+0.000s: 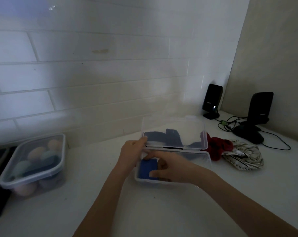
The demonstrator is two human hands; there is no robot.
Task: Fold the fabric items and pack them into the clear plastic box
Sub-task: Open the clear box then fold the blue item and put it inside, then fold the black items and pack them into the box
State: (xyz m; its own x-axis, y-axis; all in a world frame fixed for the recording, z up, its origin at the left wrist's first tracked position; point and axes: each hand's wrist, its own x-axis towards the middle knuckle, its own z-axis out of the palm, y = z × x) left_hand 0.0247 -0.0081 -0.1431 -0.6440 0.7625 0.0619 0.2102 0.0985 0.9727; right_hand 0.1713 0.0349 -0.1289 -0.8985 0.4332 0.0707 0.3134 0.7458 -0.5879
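Note:
A clear plastic box (205,161) sits on the white counter with its hinged lid (174,127) standing up behind it. My left hand (131,151) grips the lid's left corner. My right hand (168,165) reaches into the box and holds a folded blue fabric (147,168) at the box's left end, thumb on its near edge. Dark navy fabric (172,138) shows through the lid, behind the box. A red fabric (219,147) and a white patterned fabric (244,157) lie crumpled to the right of the box.
At the left stands a closed clear container (59,166) holding rounded pastel items. Two black speakers (212,100) (260,108) with trailing cables (230,124) stand in the back right corner. A tiled wall runs close behind the box. Something dark lies at the far left edge.

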